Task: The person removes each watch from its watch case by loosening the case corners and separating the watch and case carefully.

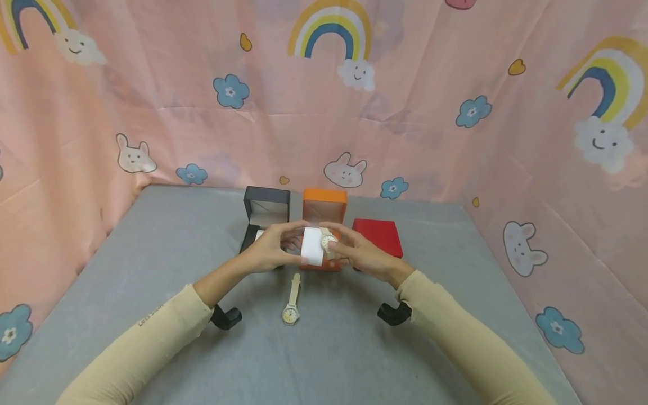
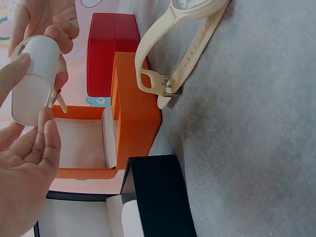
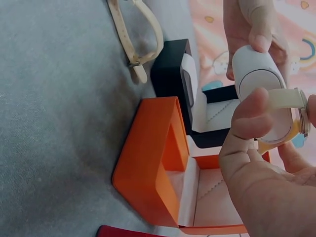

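Now — wht cushion (image 1: pixel 311 246), long axis L-R, held watch (image 1: pixel 328 242) at R end

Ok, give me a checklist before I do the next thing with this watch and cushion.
1. White cushion gripped by left hand: ok.
2. Held watch gripped by right hand, at the cushion's end: ok.
3. Held watch's strap buckled: cannot tell.
4. Orange box open: ok.
5. Red box open: not ok, it's shut.
6. Second watch lying on table, away from both hands: ok.

Soft even light, diffuse shadows on the grey tabletop (image 1: pixel 324 363); white cushion (image 1: pixel 311 246) overbright
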